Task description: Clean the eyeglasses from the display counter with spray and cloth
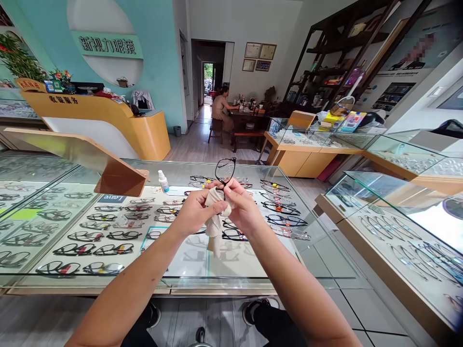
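Left hand (195,211) gripping cloth (214,220), right hand (243,202) gripping eyeglasses (225,170), partly projecting beyond both hands

The eyeglasses (225,171) are flashing a glossy, plastic-looking rim, while the cloth (214,225) is looking soft and matt! The glass counter (249,262) is gleaming, smooth and reflective; the wooden stand (119,179) is showing grain; the spray bottle (164,182) is looking like smooth plastic.
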A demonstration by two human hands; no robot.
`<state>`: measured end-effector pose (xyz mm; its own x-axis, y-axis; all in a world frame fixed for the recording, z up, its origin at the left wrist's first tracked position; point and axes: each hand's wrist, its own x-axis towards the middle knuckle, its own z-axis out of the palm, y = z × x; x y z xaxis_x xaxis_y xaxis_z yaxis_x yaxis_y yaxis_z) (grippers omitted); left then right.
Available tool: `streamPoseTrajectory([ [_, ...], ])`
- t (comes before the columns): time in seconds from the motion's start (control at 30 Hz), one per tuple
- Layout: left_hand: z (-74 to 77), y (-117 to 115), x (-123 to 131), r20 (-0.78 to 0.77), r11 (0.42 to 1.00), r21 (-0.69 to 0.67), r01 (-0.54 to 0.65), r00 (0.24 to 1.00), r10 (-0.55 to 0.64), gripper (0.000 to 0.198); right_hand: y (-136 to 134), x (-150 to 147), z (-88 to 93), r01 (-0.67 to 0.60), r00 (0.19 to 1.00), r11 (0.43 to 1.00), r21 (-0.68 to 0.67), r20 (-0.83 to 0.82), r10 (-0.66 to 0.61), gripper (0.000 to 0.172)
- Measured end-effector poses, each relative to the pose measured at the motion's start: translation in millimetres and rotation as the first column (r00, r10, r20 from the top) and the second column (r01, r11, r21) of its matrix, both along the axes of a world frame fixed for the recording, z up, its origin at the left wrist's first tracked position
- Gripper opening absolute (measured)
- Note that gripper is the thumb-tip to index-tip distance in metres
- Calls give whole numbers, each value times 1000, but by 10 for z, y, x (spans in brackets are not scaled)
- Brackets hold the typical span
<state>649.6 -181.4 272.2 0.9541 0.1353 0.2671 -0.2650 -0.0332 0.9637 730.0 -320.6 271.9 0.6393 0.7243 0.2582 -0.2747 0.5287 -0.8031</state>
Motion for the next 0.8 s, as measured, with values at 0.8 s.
streamPoseTrajectory([
  [0.8,-118,10,86,7,983,-49,176,984,-176,55,28,112,-50,9,1000,999,35,3,-10,37],
])
